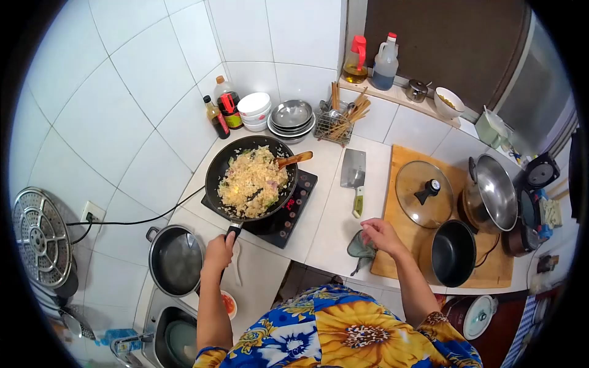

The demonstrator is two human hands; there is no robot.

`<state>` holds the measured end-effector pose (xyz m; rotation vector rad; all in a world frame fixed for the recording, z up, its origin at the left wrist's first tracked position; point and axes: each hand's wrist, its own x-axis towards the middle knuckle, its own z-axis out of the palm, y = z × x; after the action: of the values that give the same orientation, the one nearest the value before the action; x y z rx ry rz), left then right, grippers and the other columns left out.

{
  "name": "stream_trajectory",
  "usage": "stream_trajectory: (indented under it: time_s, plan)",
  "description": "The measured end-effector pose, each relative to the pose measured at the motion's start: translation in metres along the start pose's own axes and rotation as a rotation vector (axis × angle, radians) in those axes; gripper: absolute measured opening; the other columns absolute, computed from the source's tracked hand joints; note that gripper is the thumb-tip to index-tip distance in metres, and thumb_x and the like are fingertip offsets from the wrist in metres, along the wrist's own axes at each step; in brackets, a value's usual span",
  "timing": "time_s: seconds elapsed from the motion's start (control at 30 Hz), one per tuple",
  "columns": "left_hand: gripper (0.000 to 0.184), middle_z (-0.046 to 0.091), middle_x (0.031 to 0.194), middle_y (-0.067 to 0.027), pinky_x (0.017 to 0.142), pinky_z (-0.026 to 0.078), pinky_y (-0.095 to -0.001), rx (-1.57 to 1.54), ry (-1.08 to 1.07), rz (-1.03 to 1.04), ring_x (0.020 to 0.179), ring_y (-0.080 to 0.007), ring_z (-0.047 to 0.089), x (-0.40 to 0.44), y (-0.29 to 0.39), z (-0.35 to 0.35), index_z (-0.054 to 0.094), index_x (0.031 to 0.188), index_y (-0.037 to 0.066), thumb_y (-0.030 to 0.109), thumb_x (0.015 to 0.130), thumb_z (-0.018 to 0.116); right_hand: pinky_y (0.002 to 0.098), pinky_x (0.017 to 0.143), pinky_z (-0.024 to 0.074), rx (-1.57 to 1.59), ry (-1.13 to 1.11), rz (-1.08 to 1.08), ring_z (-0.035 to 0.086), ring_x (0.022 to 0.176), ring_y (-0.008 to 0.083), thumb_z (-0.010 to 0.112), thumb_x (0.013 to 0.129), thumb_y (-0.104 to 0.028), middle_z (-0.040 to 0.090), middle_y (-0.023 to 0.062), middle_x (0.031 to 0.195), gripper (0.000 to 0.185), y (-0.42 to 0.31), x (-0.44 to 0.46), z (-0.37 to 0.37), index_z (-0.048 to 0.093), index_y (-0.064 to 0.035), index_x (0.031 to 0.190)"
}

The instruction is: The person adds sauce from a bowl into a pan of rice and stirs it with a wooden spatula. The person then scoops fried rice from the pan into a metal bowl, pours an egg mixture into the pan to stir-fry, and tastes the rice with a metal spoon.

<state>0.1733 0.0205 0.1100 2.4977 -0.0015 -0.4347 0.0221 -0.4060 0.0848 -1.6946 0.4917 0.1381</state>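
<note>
My left hand [218,253] is closed around the handle of a black frying pan [210,178] on an induction cooktop [281,224]. Fried rice [250,184] fills much of the pan, and a wooden spatula [296,159] leans in it with its handle over the right rim. Over the counter's front edge, my right hand [380,235] hovers with loosely bent fingers and nothing visible in them. Close beside it lies a grey-green cloth [359,246]. A cleaver [353,172] with a green handle rests on the counter beyond that hand.
Left of the pan stand a pot of water [176,260] and a sink [161,334]. A cutting board [392,208] on the right carries a glass lid [424,191], a dark pot [453,253] and a steel pot [496,190]. Bowls [254,105] and a chopstick basket [334,129] stand behind.
</note>
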Motion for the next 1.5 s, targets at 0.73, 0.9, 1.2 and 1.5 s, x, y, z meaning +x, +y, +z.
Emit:
stream_trajectory:
  time_s: [0.73,0.9,1.2,1.5]
  plan:
    - [0.046,0.063,0.067,-0.0223,0.060,0.050,-0.0431,-0.029,0.157,-0.140,0.058,-0.0352,0.064,-0.006,0.019,0.012,0.059,0.111,-0.006,0.037,0.094,0.055,0.0253,0.042,0.0425,-0.041,-0.077,-0.073,0.064,0.058,0.0166,0.054,0.094,-0.036,0.064,0.0115,0.082,0.036,-0.135,0.313,0.004,0.057,-0.0005,0.102]
    - [0.044,0.064,0.078,-0.0279,0.066,0.049,-0.0482,0.011,0.143,-0.147,0.076,-0.0439,0.063,-0.006,0.021,0.007,0.060,0.112,-0.003,0.036,0.092,0.057,0.0293,0.039,0.0419,-0.094,-0.001,-0.002,0.063,0.050,0.0196,0.051,0.094,-0.036,0.064,0.0159,0.076,0.040,-0.158,0.395,0.041,0.056,0.0037,0.097]
    - [0.048,0.064,0.079,-0.0272,0.072,0.049,-0.0487,0.109,0.066,-0.126,0.076,-0.0445,0.063,0.004,0.012,-0.018,0.057,0.119,0.000,0.039,0.090,0.058,0.0386,0.041,0.0511,-0.607,0.161,-0.183,0.062,0.043,0.0243,0.051,0.091,-0.031,0.061,0.0179,0.055,0.049,-0.156,0.437,0.057,0.060,0.0106,0.068]
    - [0.052,0.065,0.080,-0.0256,0.072,0.049,-0.0465,0.062,0.028,-0.101,0.076,-0.0427,0.064,0.008,0.002,-0.025,0.054,0.124,0.000,0.036,0.087,0.062,0.0307,0.032,0.0375,-0.112,0.140,0.067,0.056,0.041,0.0175,0.050,0.088,-0.015,0.060,0.0121,0.061,0.023,-0.178,0.435,0.050,0.055,0.0033,0.076]
